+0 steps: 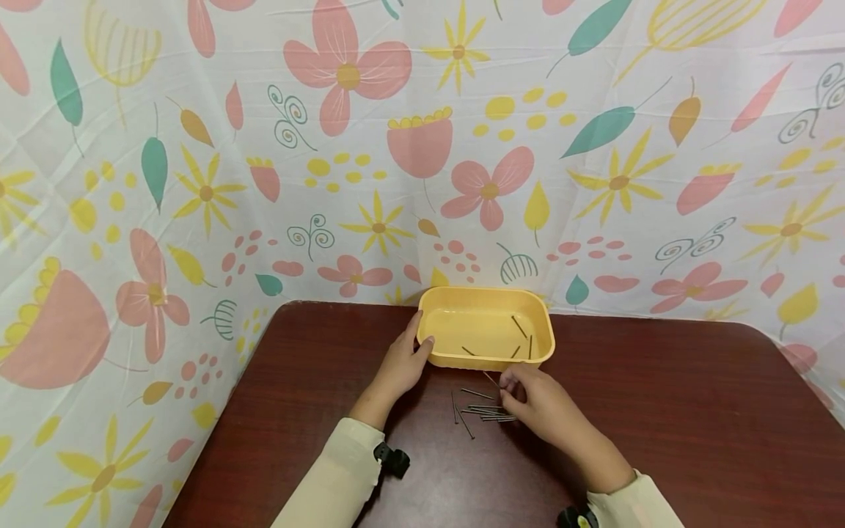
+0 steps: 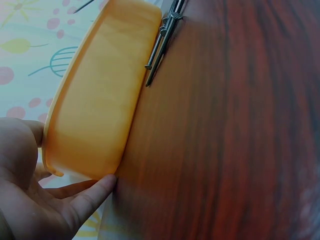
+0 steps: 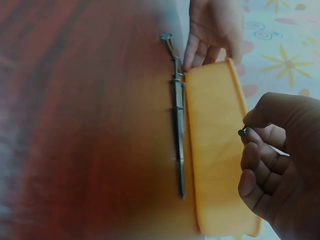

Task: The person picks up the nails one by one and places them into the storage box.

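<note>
A yellow plastic tray (image 1: 485, 364) stands on the table, with several nails (image 1: 519, 326) lying inside it. My left hand (image 1: 403, 359) holds the tray's left end, thumb at the rim and fingers against the outer wall. Between thumb and fingertips, my right hand (image 1: 541, 403) pinches one nail (image 1: 491, 379) just off the tray's front side. In the right wrist view only the head end of this nail (image 3: 243, 131) shows. A loose group of nails (image 1: 485, 412) lies on the table before the tray, partly beneath the right hand.
The dark red-brown wooden table (image 1: 660, 411) has rounded back corners. A white cloth (image 1: 422, 183) printed with flowers and leaves hangs behind it and along the left side. A black strap device (image 1: 392, 460) sits on the left wrist, another (image 1: 577, 518) on the right.
</note>
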Available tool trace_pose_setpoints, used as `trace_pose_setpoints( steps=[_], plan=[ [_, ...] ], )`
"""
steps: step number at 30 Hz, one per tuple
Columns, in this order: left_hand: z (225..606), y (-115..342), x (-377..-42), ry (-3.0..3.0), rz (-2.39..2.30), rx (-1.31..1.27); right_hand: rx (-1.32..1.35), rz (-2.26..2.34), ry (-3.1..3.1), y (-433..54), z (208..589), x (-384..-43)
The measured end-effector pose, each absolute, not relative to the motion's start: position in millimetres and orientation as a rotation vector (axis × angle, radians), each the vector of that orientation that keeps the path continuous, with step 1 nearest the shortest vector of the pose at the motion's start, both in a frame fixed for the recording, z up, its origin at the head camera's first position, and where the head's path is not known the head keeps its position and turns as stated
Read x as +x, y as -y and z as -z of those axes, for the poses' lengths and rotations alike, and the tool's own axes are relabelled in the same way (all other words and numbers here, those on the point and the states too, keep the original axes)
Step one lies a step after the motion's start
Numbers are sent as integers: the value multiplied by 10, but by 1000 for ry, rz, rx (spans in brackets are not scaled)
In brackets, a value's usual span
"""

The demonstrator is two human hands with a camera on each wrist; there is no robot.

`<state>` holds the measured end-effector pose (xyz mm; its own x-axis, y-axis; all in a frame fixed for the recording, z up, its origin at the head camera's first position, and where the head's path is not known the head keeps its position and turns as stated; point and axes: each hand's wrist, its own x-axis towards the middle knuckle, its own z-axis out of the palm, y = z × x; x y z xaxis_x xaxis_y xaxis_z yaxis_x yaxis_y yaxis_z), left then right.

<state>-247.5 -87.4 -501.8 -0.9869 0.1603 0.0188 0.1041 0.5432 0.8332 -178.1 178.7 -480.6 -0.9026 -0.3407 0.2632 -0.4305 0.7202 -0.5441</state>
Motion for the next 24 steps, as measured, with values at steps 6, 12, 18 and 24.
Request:
trace_pose_setpoints(
  steps=[6,12,18,24],
  plan=[
    [5025,873,-2476,-2711,-1455,231,601,-923,2740,-1790,4740,-1840],
    [5028,875,-2483,-2709,-1459,232,584,-945,2722,-1796,4699,-1892],
    [5026,878,-2478,-2706,-1457,231,538,-1005,2668,-1795,4678,-1966],
    [5021,878,-2475,-2700,-1460,230,488,-1021,2602,-1789,4655,-2041]
  ],
)
